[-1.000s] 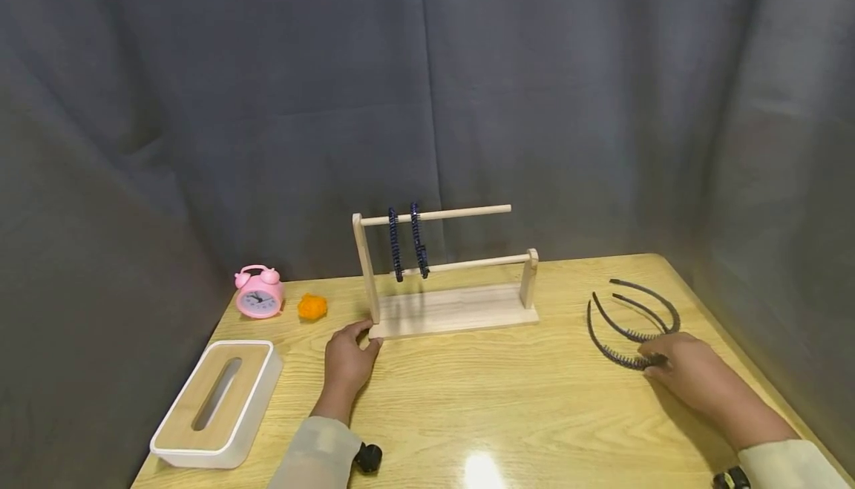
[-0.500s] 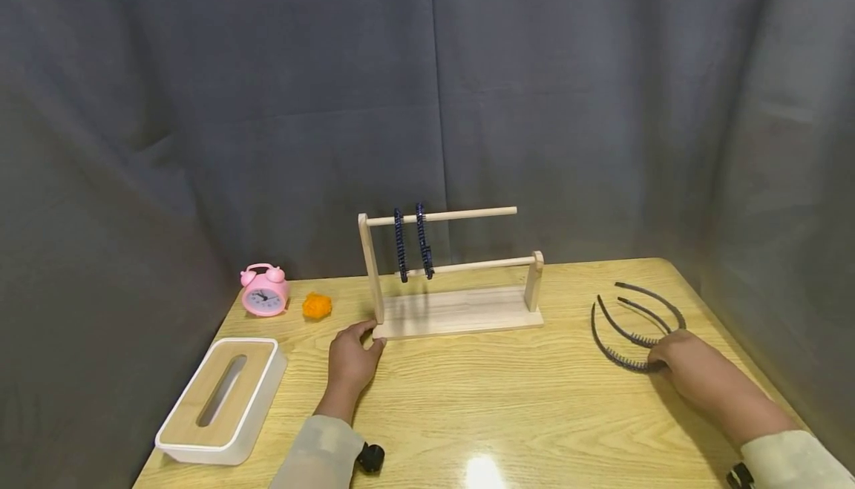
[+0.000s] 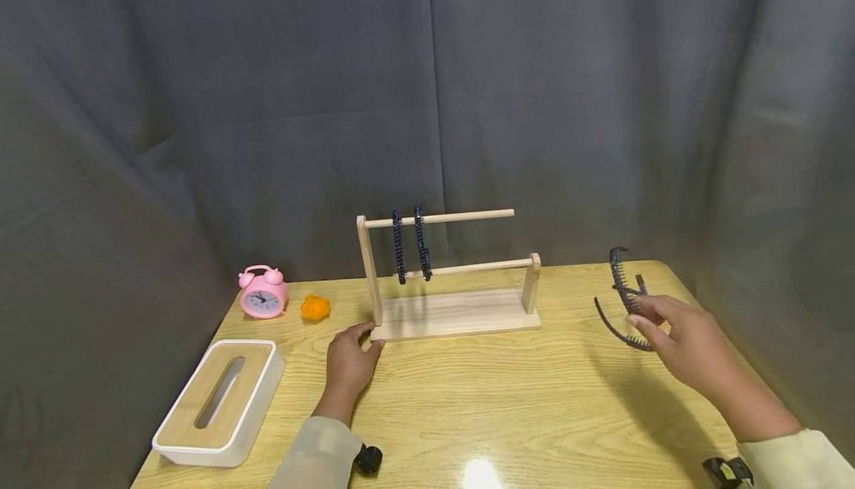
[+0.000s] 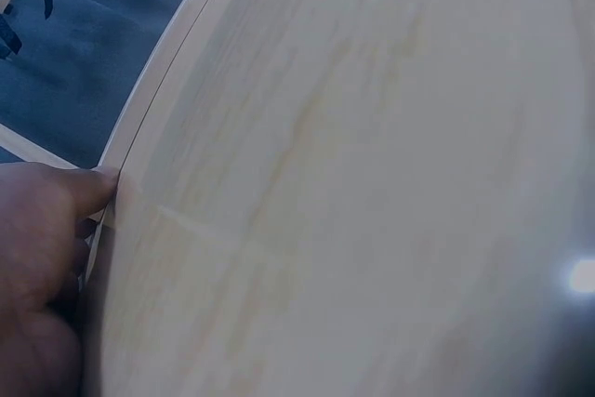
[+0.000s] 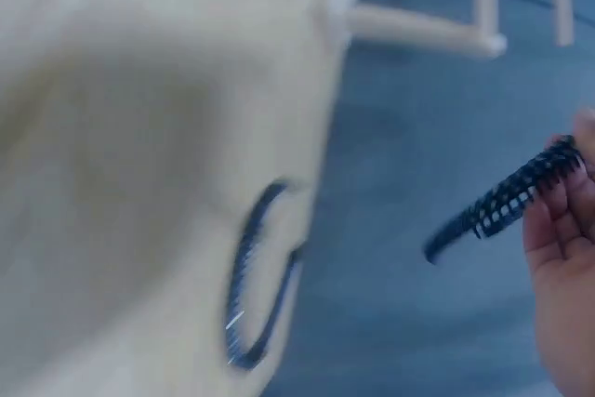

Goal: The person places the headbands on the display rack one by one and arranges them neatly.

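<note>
My right hand (image 3: 691,348) pinches a dark toothed headband (image 3: 617,274) between thumb and fingers, raised above the table's right side. In the right wrist view the held headband (image 5: 507,200) shows its row of teeth. Another dark headband (image 3: 611,328) lies on the table below, partly hidden by the hand in the head view. A wooden two-bar rack (image 3: 461,312) stands at the middle, with my left hand (image 3: 350,359) gripping its base's front left corner. Two dark blue headbands (image 3: 398,248) hang on the rack, towards the left of its upper bar.
Left of the rack are a pink alarm clock (image 3: 263,292) and a small orange fluffy lump (image 3: 315,308). Nearer stands a white tissue box (image 3: 217,404) with a wooden lid. Dark grey curtains (image 3: 568,118) close off the back and sides of the table (image 3: 508,400).
My right hand has lifted one headband off the table, and it has swung upright. The other stays on the tabletop. My left hand keeps its place at the rack.
</note>
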{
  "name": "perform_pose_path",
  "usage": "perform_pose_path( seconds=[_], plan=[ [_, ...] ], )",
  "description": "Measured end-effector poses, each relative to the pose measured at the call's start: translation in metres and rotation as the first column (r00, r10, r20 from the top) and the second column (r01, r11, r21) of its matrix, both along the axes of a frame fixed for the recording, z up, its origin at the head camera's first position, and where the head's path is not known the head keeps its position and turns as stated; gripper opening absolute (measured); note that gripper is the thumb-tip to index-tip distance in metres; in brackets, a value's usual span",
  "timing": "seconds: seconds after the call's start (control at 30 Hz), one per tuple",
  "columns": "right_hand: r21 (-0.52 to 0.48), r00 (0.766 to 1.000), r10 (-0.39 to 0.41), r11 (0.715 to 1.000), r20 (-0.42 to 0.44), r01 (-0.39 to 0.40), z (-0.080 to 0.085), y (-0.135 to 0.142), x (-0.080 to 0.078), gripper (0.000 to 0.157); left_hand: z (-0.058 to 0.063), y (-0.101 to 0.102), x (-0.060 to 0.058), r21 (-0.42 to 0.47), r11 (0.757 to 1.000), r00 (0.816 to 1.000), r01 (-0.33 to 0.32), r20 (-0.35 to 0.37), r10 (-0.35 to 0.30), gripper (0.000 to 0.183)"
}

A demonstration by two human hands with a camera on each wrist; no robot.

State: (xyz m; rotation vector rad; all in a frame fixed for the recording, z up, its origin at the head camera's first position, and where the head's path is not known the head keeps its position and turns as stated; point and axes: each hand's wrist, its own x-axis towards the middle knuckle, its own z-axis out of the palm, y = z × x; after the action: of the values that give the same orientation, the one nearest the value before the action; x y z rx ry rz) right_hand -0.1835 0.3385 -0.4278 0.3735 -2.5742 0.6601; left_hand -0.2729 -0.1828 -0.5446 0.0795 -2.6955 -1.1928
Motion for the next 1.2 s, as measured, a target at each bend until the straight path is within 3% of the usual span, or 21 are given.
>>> perform_pose_path(
  seconds=[0.1, 0.23, 0.4, 0.43, 0.47, 0.5, 0.57, 0.63, 0.67, 0.7, 0.73, 0.87, 1.03, 1.2],
  plan=[
    [-0.121, 0.999, -0.028, 0.992, 0.043, 0.033, 0.021, -0.012, 0.0, 0.03, 0.001, 0.0, 0.0, 0.0, 1.0, 1.0, -0.002, -0.001, 0.002, 0.044],
    [-0.291, 0.994, -0.033, 0.955, 0.101, 0.062, 0.048, -0.027, -0.007, 0.028, 0.001, 0.0, 0.0, -0.003, 1.0, 1.0, -0.003, 0.001, 0.003, 0.043],
    [-0.454, 0.985, 0.056, 0.891, 0.161, 0.024, 0.075, -0.045, -0.019, 0.031, 0.002, 0.0, 0.0, 0.007, 1.0, 1.0, -0.005, 0.004, 0.005, 0.044],
    [-0.5, 0.982, 0.094, 0.866, 0.166, 0.001, 0.079, -0.049, -0.022, 0.03, 0.002, 0.0, 0.0, 0.008, 1.0, 1.0, -0.006, 0.003, 0.006, 0.044],
    [-0.563, 0.974, 0.149, 0.826, 0.171, -0.027, 0.083, -0.053, -0.025, 0.028, 0.002, 0.0, 0.0, 0.01, 1.0, 1.0, -0.007, 0.001, 0.007, 0.044],
    [-0.637, 0.963, 0.213, 0.768, 0.167, -0.059, 0.087, -0.057, -0.027, 0.026, 0.002, 0.0, -0.001, 0.009, 1.0, 1.0, -0.008, 0.001, 0.008, 0.045],
    [-0.777, 0.932, 0.338, 0.619, 0.134, -0.113, 0.092, -0.065, -0.032, 0.02, 0.002, 0.0, -0.001, 0.0, 1.0, 1.0, -0.005, -0.006, 0.005, 0.044],
    [-0.886, 0.889, 0.45, 0.442, 0.083, -0.14, 0.096, -0.073, -0.038, 0.016, 0.001, 0.0, -0.001, -0.004, 1.0, 1.0, -0.004, -0.004, 0.004, 0.044],
    [-0.916, 0.873, 0.483, 0.377, 0.069, -0.136, 0.098, -0.076, -0.041, 0.015, 0.001, 0.0, -0.001, -0.004, 1.0, 1.0, -0.003, -0.002, 0.003, 0.044],
    [-0.931, 0.864, 0.5, 0.342, 0.064, -0.129, 0.099, -0.08, -0.044, 0.015, 0.001, 0.0, -0.001, -0.005, 1.0, 1.0, -0.002, -0.002, 0.002, 0.044],
    [-0.938, 0.859, 0.508, 0.325, 0.068, -0.119, 0.1, -0.083, -0.047, 0.015, 0.001, -0.001, -0.001, -0.005, 1.0, 1.0, -0.001, -0.003, 0.001, 0.043],
    [-0.941, 0.848, 0.513, 0.335, 0.132, -0.056, 0.1, -0.095, -0.064, 0.017, 0.0, -0.002, 0.0, 0.001, 1.0, 1.0, -0.003, -0.002, 0.003, 0.042],
    [-0.928, 0.839, 0.503, 0.373, 0.206, 0.004, 0.096, -0.109, -0.087, 0.018, -0.002, -0.002, 0.001, 0.006, 1.0, 1.0, -0.002, -0.003, 0.002, 0.042],
    [-0.884, 0.823, 0.481, 0.465, 0.302, 0.053, 0.084, -0.127, -0.107, 0.024, 0.0, 0.0, 0.0, 0.009, 1.0, 1.0, 0.001, -0.003, -0.001, 0.042]
  ],
)
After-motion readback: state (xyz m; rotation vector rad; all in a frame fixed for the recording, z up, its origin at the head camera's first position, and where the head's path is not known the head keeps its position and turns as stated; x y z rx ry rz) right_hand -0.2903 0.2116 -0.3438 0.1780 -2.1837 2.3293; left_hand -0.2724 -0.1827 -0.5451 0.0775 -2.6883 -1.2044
